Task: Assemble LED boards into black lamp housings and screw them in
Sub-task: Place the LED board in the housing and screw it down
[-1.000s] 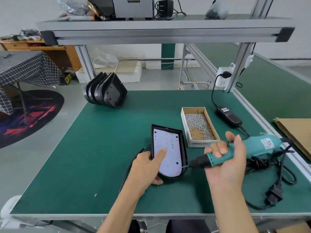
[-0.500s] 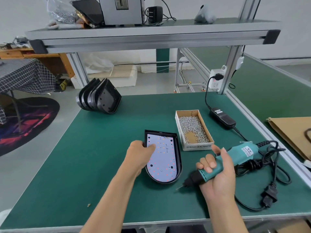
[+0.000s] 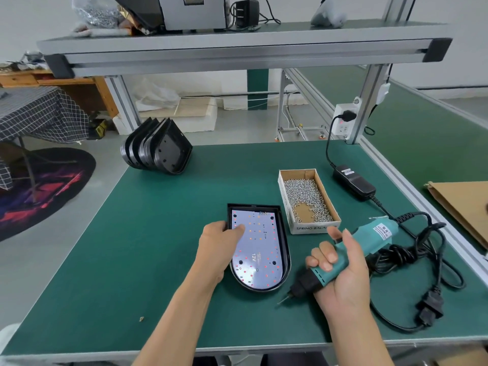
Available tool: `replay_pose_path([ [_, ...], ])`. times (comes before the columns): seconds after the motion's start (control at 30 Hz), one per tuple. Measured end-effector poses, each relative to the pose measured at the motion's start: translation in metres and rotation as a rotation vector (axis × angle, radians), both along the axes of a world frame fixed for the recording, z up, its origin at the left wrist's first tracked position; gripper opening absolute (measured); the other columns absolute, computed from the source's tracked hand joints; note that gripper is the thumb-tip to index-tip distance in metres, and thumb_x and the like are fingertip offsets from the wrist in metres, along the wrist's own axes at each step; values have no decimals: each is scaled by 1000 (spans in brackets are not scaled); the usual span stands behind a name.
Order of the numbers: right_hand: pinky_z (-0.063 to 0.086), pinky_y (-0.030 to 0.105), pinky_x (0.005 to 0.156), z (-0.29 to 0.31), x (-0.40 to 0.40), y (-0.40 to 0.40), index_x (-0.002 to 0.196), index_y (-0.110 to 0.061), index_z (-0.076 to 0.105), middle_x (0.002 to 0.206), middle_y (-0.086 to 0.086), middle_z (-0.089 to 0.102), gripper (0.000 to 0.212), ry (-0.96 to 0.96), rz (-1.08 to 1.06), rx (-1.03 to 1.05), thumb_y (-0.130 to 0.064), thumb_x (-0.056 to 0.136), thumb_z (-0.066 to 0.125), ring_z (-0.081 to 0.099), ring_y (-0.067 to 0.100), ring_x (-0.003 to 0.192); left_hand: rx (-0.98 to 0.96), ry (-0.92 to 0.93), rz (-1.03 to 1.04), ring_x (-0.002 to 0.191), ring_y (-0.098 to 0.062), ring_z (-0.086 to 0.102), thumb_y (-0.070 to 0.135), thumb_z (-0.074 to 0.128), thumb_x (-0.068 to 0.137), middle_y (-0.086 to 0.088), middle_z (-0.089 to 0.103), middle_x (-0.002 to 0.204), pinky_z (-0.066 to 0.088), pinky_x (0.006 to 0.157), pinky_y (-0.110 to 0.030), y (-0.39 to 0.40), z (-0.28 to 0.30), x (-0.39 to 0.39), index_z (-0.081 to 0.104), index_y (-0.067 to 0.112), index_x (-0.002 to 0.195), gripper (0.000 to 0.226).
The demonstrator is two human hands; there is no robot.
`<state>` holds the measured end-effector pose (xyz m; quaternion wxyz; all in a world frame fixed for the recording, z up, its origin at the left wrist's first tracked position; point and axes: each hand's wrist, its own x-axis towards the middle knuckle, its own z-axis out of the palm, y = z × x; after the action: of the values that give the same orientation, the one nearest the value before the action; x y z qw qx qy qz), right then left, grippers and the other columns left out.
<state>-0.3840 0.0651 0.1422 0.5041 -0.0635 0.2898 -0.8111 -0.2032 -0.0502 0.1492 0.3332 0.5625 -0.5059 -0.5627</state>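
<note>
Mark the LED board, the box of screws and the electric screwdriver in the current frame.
LED board (image 3: 260, 249), head view, on the white face near its middle.
box of screws (image 3: 306, 192), head view, on the heap of screws inside.
electric screwdriver (image 3: 369, 237), head view, on the teal body above the right hand.

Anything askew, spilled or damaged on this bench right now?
Nothing serious. A small tan scrap lies loose on the green mat near the front edge. The screws stay inside their cardboard box, and the LED board sits flat in the black housing.
</note>
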Motion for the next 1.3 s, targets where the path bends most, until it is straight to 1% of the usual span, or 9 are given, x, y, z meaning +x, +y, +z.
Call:
replay_pose_path([
  [0.1, 43, 22, 48, 1, 1, -1, 91, -18, 67, 54, -8, 35, 18, 11, 11, 7, -35, 93, 61, 34, 6, 43, -40, -19, -2, 74, -16, 43, 36, 66, 82, -2, 50, 79, 36, 72, -34, 0, -5, 1, 55, 21, 84, 18],
  [0.2, 41, 22, 47, 2, 1, -1, 91, -18, 67, 53, -8, 35, 21, 13, 8, 25, -34, 99, 55, 33, 6, 43, -54, -113, 27, 62, -20, 25, 42, 66, 90, 3, 29, 64, 21, 58, -29, -5, -10, 0, 27, 23, 68, 48],
  [0.33, 42, 22, 47, 3, 1, 0, 92, -18, 66, 54, -8, 34, 19, 2, 8, 28, -34, 99, 56, 33, 6, 43, -29, -201, -14, 59, -23, 41, 38, 64, 88, -5, 45, 67, 45, 48, -24, -14, -1, -2, 38, 16, 72, 38],
  [0.47, 42, 22, 48, 2, 3, 0, 91, -19, 66, 54, -8, 33, 21, -3, 6, 31, -33, 101, 55, 33, 7, 43, -66, -269, 0, 60, -23, 44, 25, 63, 87, -6, 44, 70, 49, 51, -29, -25, 8, -4, 36, 16, 72, 32],
  [0.63, 42, 22, 48, 3, 3, 0, 91, -18, 66, 54, -7, 34, 19, 3, -2, 44, -34, 98, 58, 33, 7, 43, -144, -253, 21, 53, -17, 19, 17, 61, 90, 6, 25, 60, 16, 53, -28, -21, 17, -12, 25, 21, 67, 43],
  [0.83, 42, 21, 48, 4, 1, 3, 88, -20, 69, 55, -8, 32, 17, 8, 5, 45, -37, 88, 67, 32, 6, 44, -458, -77, -23, 59, -11, 36, 39, 62, 93, 5, 47, 70, 34, 49, -21, 14, 44, -4, 62, 8, 93, 31],
  [1.13, 44, 20, 50, 15, 15, 8, 105, -21, 68, 75, -4, 52, 29, 211, 40, -25, -47, 92, 70, 42, 7, 47, -549, 83, -81, 56, -14, 35, 37, 62, 94, 4, 43, 64, 34, 48, -27, 45, 88, 5, 62, 17, 81, 25],
  [1.23, 55, 34, 70, 24, 26, 9, 116, -22, 68, 99, 0, 67, 74, 348, 101, -37, -62, 59, 94, 65, 17, 73, -542, 108, -93, 60, -17, 37, 36, 63, 94, -9, 46, 68, 36, 50, -33, 51, 90, 4, 66, 16, 86, 23],
  [1.3, 61, 46, 85, 27, 31, 11, 116, -25, 73, 115, 3, 73, 73, 430, 69, -39, -58, 55, 98, 73, 24, 101, -556, 117, -94, 59, -16, 35, 32, 65, 96, -6, 44, 65, 33, 49, -30, 55, 91, 4, 67, 18, 85, 18],
])
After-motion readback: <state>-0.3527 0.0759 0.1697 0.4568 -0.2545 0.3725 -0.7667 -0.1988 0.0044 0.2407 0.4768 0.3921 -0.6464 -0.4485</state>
